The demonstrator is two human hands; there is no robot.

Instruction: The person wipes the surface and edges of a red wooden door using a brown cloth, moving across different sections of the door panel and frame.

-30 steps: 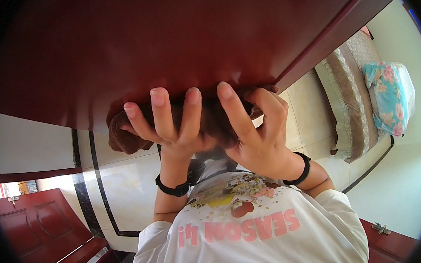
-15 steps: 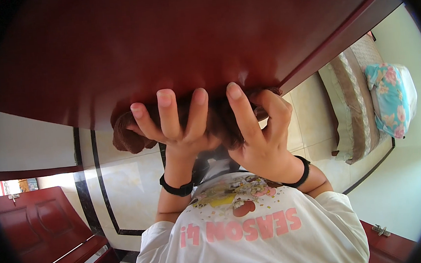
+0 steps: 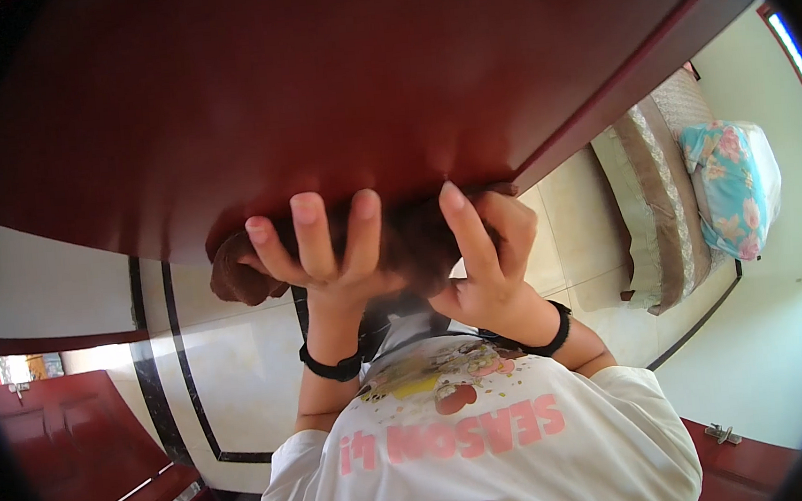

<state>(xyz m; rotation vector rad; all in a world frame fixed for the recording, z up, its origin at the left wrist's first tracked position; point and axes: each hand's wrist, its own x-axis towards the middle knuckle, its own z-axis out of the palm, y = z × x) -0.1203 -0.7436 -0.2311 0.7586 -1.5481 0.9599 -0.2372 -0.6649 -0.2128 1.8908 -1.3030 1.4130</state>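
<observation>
At the lower left of the frame stood a dark red wooden cabinet (image 3: 78, 455), and beside it the pale tiled floor (image 3: 241, 376) carried a black inlaid border line. Across the whole upper part of the frame lay a large, glossy dark red panel (image 3: 332, 86), perhaps a door or a worktop edge; I could not tell which.

Just under its lower edge, at the centre, a brown cloth (image 3: 238, 273) was bunched up against the panel. The left hand (image 3: 321, 252) pressed on it with its fingers (image 3: 309, 225) spread and pointing upward; its grip was mostly open, laid over the cloth rather than closed on it. A black band (image 3: 330, 364) sat on that wrist. Just beside it, the right hand (image 3: 486, 253) had its fingers curled into the dark folds of the same cloth, so this grip was partly closed on it. This wrist also wore a black band (image 3: 544, 338).

Below the hands was a white shirt (image 3: 492, 450) with a pink print. At the right of the frame stood a bed (image 3: 662, 211) with a flowered pillow (image 3: 730, 187).
</observation>
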